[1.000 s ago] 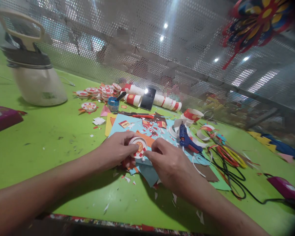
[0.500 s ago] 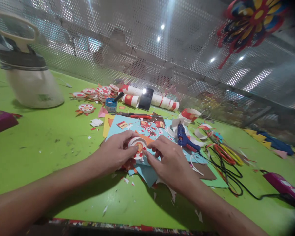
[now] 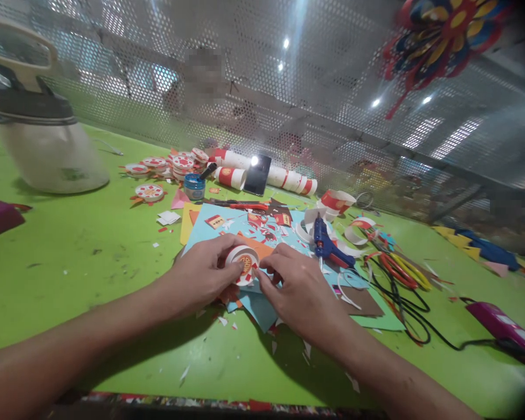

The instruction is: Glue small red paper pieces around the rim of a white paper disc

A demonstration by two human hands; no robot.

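Note:
A shallow white paper cup base (image 3: 247, 263), with a round gold-and-red print inside and small red patches along its lower edge, is held above the paper sheets. My left hand (image 3: 207, 265) grips it from the left, its thumb pressed on the print. At the right rim, my right hand (image 3: 300, 286) has thumb and forefinger close together; whether a small piece sits between them is hidden. Beneath both hands lie light blue paper sheets (image 3: 227, 224) with red and white scraps. A blue glue gun (image 3: 330, 245) rests just beyond my right hand.
Finished-looking red-and-white paper discs (image 3: 182, 163) are piled at the back left, near a blue jar (image 3: 195, 186). Behind the sheets are a phone (image 3: 258, 175) and stacked paper cups (image 3: 289, 177). A large sprayer bottle (image 3: 48, 146) stands left. Black cables (image 3: 402, 303) coil at the right.
The view has shifted slightly, so everything sits a little further left. Both hands keep nearly the same hold around the cup base, with slight movement of the right fingers at its rim.

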